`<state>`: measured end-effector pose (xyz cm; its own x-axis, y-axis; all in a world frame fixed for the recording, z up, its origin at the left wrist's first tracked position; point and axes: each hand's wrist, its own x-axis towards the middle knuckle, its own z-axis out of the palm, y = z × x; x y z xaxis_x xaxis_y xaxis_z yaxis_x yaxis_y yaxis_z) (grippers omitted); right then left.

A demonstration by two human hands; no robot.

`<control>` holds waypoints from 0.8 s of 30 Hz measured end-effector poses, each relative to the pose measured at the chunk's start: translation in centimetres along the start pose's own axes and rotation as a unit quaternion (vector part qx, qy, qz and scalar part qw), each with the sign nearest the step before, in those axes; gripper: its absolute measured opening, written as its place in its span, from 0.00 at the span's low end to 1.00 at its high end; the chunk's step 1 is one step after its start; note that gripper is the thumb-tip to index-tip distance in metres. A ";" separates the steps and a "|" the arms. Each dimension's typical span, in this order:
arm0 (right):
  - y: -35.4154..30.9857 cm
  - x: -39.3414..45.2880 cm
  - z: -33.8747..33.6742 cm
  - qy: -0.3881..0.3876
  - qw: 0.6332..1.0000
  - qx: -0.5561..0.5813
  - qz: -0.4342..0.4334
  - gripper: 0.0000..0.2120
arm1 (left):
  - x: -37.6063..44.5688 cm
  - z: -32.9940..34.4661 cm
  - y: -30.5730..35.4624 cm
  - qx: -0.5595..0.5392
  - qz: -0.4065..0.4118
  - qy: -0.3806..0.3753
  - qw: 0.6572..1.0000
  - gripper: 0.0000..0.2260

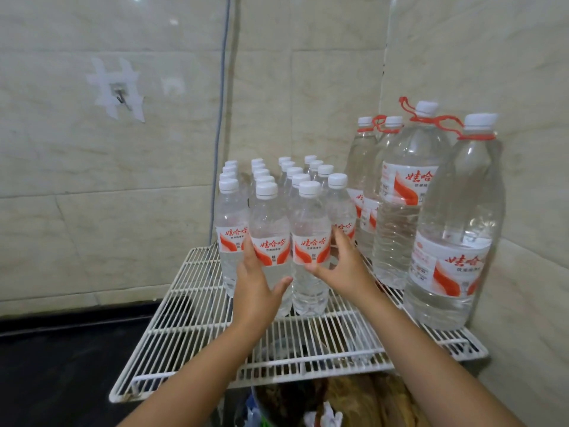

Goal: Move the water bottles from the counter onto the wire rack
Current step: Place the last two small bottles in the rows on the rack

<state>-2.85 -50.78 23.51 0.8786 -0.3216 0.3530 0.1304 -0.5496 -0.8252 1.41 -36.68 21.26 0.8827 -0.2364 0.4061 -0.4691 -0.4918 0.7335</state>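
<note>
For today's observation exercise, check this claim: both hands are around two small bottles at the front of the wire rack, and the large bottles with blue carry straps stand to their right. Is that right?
Not quite. The head view shows the large bottles have red carry straps, not blue. The rest holds: the left hand and right hand are around two small bottles at the front of the wire rack.

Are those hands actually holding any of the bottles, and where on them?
Yes. The left hand grips one small front-row bottle and the right hand its neighbour, each around the middle, at the lower edge of the red label.
</note>
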 end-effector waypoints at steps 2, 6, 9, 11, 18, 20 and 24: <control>0.1 0.0 0.0 -0.005 1.000 -0.001 -0.005 0.37 | 0.0 -0.1 0.0 0.015 -0.001 -0.004 1.000 0.46; 0.2 -0.1 0.0 -0.007 1.000 -0.003 -0.012 0.37 | 0.0 -0.2 0.0 0.022 0.004 -0.004 1.000 0.47; 0.2 -0.3 0.2 -0.001 1.000 -0.006 -0.009 0.39 | 0.1 -0.2 -0.3 0.020 0.010 0.001 1.000 0.46; 0.2 -0.4 0.4 0.007 1.000 -0.006 -0.005 0.39 | 0.1 -0.3 -0.3 0.012 0.008 -0.001 1.000 0.46; -0.4 -1.2 0.2 0.029 0.995 -0.092 -0.023 0.37 | -0.6 -0.4 0.3 0.070 0.097 0.087 0.989 0.37; -0.8 -1.5 -0.4 0.034 0.992 -0.114 -0.034 0.35 | 0.6 0.4 -0.3 0.136 0.215 0.168 0.952 0.30; -1.5 -1.6 -2.3 0.082 0.987 -0.120 -0.065 0.25 | 4.1 2.0 -0.1 0.264 0.331 0.223 0.878 0.27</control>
<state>-5.50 -51.23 25.27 0.7724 -0.3470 0.5320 0.1069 -0.7546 -0.6474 5.16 -39.27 21.78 0.2687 -0.3228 0.9075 -0.6935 -0.7187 -0.0503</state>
